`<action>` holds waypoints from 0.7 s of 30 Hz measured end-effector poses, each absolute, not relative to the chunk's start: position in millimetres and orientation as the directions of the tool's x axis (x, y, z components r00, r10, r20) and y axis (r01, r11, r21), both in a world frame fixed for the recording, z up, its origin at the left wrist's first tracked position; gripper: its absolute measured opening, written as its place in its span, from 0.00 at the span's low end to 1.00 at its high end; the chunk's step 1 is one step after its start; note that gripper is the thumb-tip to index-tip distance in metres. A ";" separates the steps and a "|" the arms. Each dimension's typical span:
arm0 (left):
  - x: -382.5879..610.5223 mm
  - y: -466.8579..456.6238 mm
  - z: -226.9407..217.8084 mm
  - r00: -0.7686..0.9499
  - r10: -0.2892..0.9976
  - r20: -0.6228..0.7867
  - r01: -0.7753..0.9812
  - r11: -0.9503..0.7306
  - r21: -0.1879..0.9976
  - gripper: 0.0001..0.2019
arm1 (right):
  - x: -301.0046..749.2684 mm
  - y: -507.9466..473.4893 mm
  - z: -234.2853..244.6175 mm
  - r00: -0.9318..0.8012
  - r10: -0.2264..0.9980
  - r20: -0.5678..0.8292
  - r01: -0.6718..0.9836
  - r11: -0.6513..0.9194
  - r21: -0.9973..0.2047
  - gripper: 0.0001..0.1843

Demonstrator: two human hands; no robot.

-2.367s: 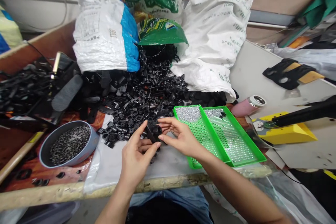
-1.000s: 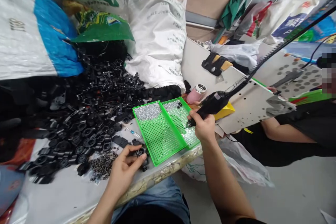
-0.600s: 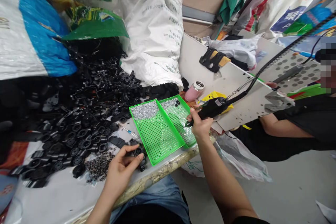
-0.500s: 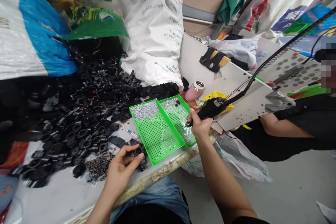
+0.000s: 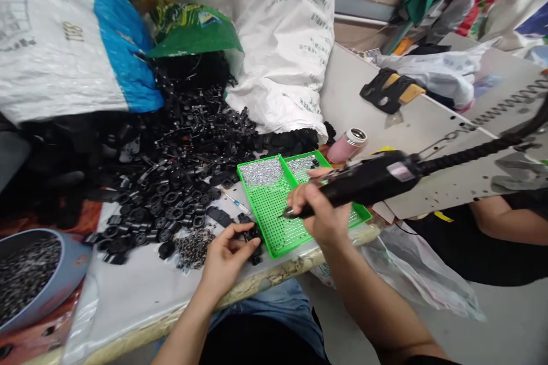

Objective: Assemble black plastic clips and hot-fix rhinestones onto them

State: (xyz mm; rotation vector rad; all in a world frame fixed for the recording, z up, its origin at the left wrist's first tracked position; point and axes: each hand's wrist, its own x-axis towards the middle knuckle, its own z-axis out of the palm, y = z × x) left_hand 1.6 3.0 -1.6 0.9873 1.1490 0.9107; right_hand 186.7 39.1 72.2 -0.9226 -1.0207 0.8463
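Observation:
My right hand (image 5: pixel 327 211) is wrapped round a black electric screwdriver (image 5: pixel 363 179) with a coiled cable. Its tip hangs over the left compartment of a green perforated tray (image 5: pixel 274 252). Small silvery screws (image 5: pixel 262 173) lie heaped at the far end of that compartment. Between the thumb and fingers of my left hand (image 5: pixel 229 255) is a small black plastic part (image 5: pixel 253 234), at the table edge beside the tray. My fingers hide some of it. Just beyond lie a flat black piece (image 5: pixel 220 216) and a thin screwdriver with a blue-and-clear handle (image 5: pixel 235 202).
Black plastic parts (image 5: pixel 158 205) are piled across the table's left and back. A heap of tiny metal pieces (image 5: pixel 194 246) sits left of my left hand. A blue tub (image 5: pixel 72 274) stands far left. Behind the tray are a pink flask (image 5: pixel 346 146) and a white sack (image 5: pixel 282 40). Another person's arm (image 5: pixel 509 219) is at right.
The electric screwdriver in my right hand has moved left, from the tray's right compartment to over the left one. My left hand still holds the black part. The whole view has shifted.

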 end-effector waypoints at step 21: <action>1.5 -2.9 -1.1 0.167 0.941 -0.295 -0.095 0.313 0.945 0.22 | 130.6 26.7 47.6 0.231 0.949 0.215 -0.093 0.242 -0.966 0.17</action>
